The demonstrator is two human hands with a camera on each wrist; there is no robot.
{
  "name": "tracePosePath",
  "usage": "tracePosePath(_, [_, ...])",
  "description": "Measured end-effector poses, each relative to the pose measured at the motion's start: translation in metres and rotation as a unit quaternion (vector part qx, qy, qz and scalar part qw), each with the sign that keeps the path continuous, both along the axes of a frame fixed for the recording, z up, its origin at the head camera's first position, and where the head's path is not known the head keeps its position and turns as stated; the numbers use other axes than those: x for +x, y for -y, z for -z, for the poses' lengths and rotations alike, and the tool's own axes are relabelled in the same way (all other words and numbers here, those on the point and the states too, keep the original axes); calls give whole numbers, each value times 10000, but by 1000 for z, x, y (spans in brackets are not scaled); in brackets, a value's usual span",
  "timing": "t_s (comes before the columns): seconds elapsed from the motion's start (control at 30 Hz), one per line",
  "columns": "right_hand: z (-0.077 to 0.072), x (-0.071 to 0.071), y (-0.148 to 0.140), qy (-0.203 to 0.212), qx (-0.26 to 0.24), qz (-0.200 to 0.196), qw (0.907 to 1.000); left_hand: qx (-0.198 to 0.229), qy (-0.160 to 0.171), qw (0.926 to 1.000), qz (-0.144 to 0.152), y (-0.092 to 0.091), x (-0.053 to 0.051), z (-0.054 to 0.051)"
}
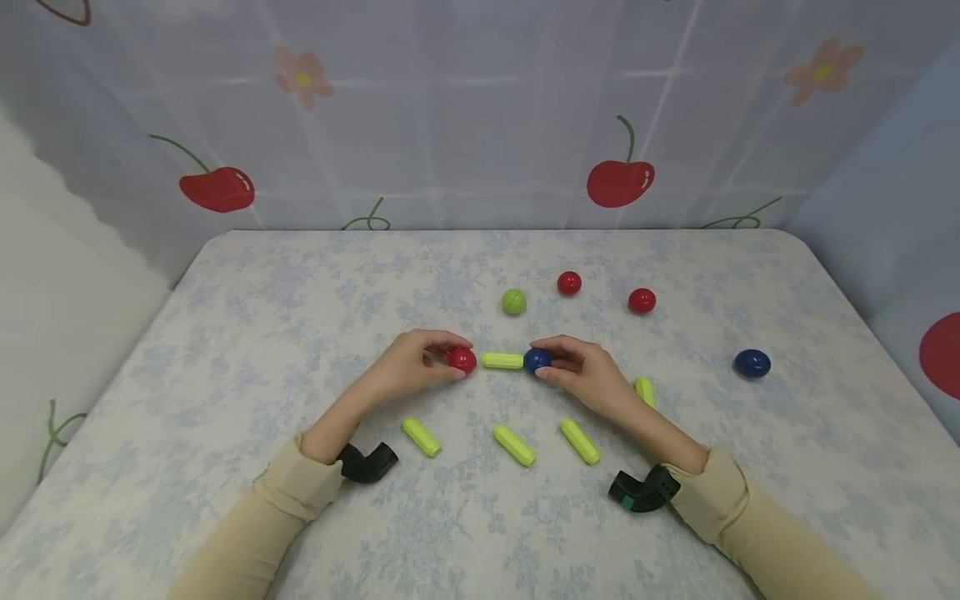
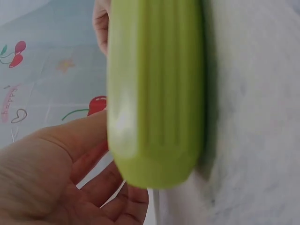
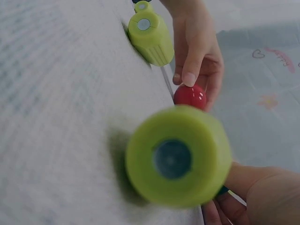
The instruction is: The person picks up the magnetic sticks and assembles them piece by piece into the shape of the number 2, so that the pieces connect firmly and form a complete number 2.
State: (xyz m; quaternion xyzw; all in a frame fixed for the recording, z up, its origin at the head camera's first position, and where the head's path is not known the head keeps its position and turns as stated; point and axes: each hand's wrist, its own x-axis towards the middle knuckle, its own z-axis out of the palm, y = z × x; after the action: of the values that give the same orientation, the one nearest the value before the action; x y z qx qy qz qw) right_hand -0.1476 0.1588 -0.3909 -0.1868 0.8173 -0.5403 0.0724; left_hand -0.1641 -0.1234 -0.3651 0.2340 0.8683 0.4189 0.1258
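In the head view my left hand (image 1: 420,358) pinches a red ball (image 1: 462,360) between thumb and fingers. Opposite it, my right hand (image 1: 581,371) grips a blue ball (image 1: 537,360) with its fingertips. Between the balls lies a yellow-green rod (image 1: 502,361); its right end appears to meet the blue ball, while a small gap separates its left end from the red one. The right wrist view shows the red ball (image 3: 190,97) under the left thumb. There, a nearby rod (image 3: 213,150) with a round grey end hides most of the blue ball.
Nearer the person lie several loose rods (image 1: 514,445), one of them partly behind the right forearm. Farther back are a green ball (image 1: 513,302) and two red balls (image 1: 569,283). Another blue ball (image 1: 752,363) sits at the right. A patterned curtain (image 1: 450,117) hangs behind the table.
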Motion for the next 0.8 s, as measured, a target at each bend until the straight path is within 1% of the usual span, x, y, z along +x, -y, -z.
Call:
tracePosePath(0.2, [0,0,-1,-38,10,-20,10000,33,-47,9999,-97,-3,1,4])
tracePosePath(0.5, [2,-1,-2,-79,-1,-44,10000,116,-54,9999,-5,-6,1,5])
tracePosePath(0.8, [2,-1,-1,-140,-28,-108,9998,133,-71,9999,36,-6,2,4])
